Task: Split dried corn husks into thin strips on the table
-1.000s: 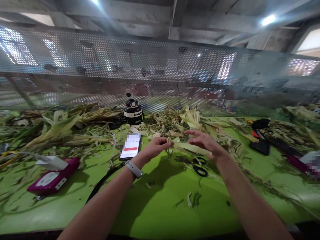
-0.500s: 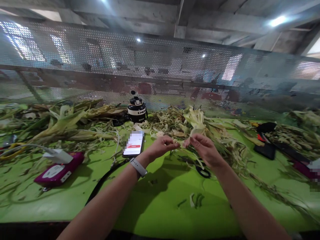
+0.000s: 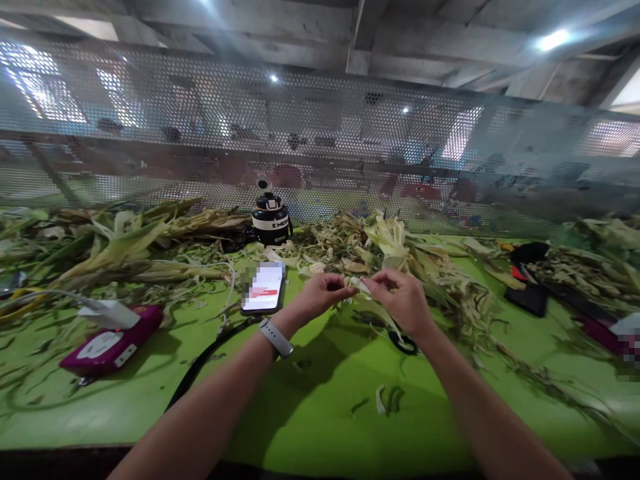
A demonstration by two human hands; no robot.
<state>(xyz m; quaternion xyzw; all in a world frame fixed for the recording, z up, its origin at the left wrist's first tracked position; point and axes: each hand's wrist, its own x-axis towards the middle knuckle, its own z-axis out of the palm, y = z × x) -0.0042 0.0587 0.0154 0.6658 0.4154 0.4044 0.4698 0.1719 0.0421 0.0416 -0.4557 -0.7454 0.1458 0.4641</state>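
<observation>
Over the green table point(image 3: 310, 400), my left hand point(image 3: 320, 295) and my right hand point(image 3: 400, 300) meet at the middle. Both pinch a pale strip of corn husk point(image 3: 356, 285) held between their fingertips. A grey watch sits on my left wrist. Black-handled scissors point(image 3: 403, 343) lie on the table just below my right hand, partly hidden by it. A heap of corn husks point(image 3: 395, 250) lies right behind the hands.
A lit phone point(image 3: 264, 288) lies left of my left hand, a black bottle point(image 3: 271, 223) behind it. A magenta box point(image 3: 110, 343) with a white charger sits at the left. Husk piles point(image 3: 125, 243) line the back, under a perforated metal screen. Dark tools point(image 3: 530, 297) lie at the right.
My right hand, open above the husk a second ago, has closed into a pinch on the strip beside my left hand. The hands have drawn close together.
</observation>
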